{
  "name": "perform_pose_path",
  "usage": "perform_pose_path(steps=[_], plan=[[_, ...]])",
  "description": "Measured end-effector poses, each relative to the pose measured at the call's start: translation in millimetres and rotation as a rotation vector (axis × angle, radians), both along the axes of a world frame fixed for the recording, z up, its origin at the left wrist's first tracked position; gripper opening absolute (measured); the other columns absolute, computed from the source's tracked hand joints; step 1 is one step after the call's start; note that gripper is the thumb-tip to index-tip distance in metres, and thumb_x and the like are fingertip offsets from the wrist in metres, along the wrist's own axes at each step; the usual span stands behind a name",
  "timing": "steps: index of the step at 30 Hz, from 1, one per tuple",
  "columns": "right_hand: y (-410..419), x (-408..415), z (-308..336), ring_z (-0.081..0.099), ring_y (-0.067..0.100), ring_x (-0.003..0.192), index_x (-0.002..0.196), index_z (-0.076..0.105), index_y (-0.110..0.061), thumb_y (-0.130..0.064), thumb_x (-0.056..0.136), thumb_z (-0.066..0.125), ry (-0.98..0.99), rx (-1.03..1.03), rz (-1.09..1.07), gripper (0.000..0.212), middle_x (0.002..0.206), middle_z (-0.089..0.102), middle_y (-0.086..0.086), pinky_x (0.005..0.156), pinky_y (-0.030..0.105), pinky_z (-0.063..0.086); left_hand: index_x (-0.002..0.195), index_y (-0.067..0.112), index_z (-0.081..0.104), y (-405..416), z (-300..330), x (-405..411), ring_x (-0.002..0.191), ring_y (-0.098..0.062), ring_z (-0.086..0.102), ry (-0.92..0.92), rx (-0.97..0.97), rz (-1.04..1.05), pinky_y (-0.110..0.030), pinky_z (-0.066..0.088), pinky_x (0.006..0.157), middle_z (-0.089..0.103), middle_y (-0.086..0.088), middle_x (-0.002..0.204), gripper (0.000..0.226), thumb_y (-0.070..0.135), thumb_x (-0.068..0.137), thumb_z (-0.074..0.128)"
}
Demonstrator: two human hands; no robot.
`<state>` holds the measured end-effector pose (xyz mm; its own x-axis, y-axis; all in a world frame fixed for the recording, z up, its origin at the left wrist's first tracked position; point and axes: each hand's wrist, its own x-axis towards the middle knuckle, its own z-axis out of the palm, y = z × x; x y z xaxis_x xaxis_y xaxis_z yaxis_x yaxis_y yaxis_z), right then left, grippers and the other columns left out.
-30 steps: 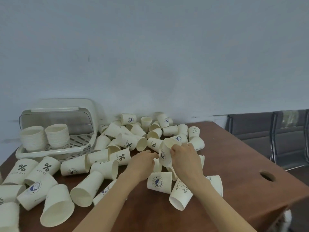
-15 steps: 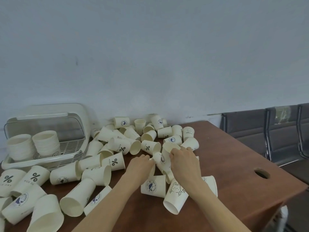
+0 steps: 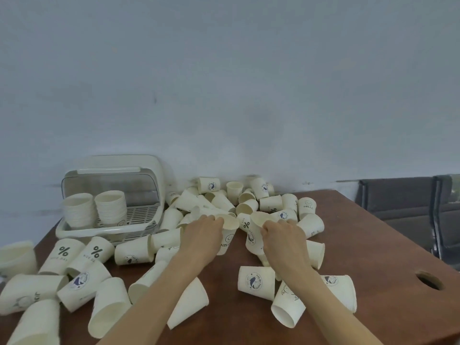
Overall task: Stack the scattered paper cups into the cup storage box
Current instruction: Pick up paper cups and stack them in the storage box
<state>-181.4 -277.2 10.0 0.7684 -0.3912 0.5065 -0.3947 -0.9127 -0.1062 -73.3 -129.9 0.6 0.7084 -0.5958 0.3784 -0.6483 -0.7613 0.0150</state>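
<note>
At frame centre, the left hand (image 3: 202, 235) grips a "HELLO" paper cup (image 3: 227, 236) while the right hand (image 3: 283, 236) pinches a short cup stack (image 3: 256, 232) amid scattered cups on the table (image 3: 373, 245); the cup storage box (image 3: 109, 207) sits at left.

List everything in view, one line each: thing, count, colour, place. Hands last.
Scattered white paper cups: dozens, exact count unclear; white with dark prints; mostly on their sides across the table's left and middle.
Stacked white paper cups: two stacks, white, inside the storage box.
White plastic cup storage box: one, white with clear raised lid, back left of the table against the wall.
Brown wooden table: one, brown, round hole near its right edge.
Dark grey chairs: at least two, right background.
Pale wall: one, grey-blue, behind the table.
Left hand: grips an upright HELLO cup.
Right hand: grips another cup, mid-table.
</note>
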Motion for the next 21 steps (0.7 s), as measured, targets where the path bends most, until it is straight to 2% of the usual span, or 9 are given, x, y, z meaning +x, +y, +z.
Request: perform_pose_path(steps=[5, 9, 13, 17, 21], plan=[[30, 21, 6, 0.046, 0.021, 0.095, 0.094, 0.060, -0.018, -0.023, 0.098, 0.042, 0.034, 0.044, 0.088, 0.019, 0.093, 0.059, 0.001, 0.068, 0.028, 0.028, 0.102, 0.019, 0.054, 39, 12, 7, 0.096, -0.019, 0.054, -0.024, -0.143, 0.067, -0.032, 0.039, 0.066, 0.057, 0.003, 0.097, 0.019, 0.023, 0.099, 0.036], [53, 36, 8, 0.038, 0.018, 0.085, 0.093, 0.060, -0.019, -0.028, 0.100, 0.037, 0.035, 0.027, 0.150, 0.026, 0.090, 0.058, 0.001, 0.070, 0.029, 0.027, 0.098, 0.020, 0.052, 72, 19, 14, 0.091, -0.016, 0.053, -0.066, -0.205, 0.108, -0.031, 0.041, 0.065, 0.055, 0.005, 0.092, 0.018, 0.025, 0.100, 0.035], [77, 51, 10, 0.047, 0.022, 0.093, 0.091, 0.060, -0.017, -0.029, 0.101, 0.036, 0.047, 0.068, 0.243, 0.029, 0.083, 0.049, 0.000, 0.068, 0.030, 0.032, 0.097, 0.019, 0.053, 104, 25, 22, 0.089, -0.017, 0.054, -0.080, -0.227, 0.182, -0.029, 0.034, 0.061, 0.057, 0.004, 0.093, 0.018, 0.026, 0.100, 0.036], [102, 67, 11, 0.048, 0.022, 0.089, 0.095, 0.062, -0.019, -0.032, 0.101, 0.035, 0.064, 0.057, 0.301, 0.030, 0.086, 0.058, 0.001, 0.076, 0.032, 0.041, 0.101, 0.018, 0.054, 137, 30, 30, 0.089, -0.017, 0.054, -0.078, -0.252, 0.257, -0.028, 0.035, 0.062, 0.057, 0.004, 0.093, 0.019, 0.026, 0.100, 0.036], [131, 84, 17, 0.041, 0.020, 0.087, 0.097, 0.062, -0.019, -0.031, 0.101, 0.034, 0.073, 0.032, 0.346, 0.031, 0.086, 0.057, 0.000, 0.068, 0.030, 0.030, 0.101, 0.018, 0.055, 170, 30, 40, 0.088, -0.017, 0.053, -0.078, -0.290, 0.331, -0.029, 0.033, 0.060, 0.058, 0.003, 0.091, 0.020, 0.027, 0.100, 0.037]])
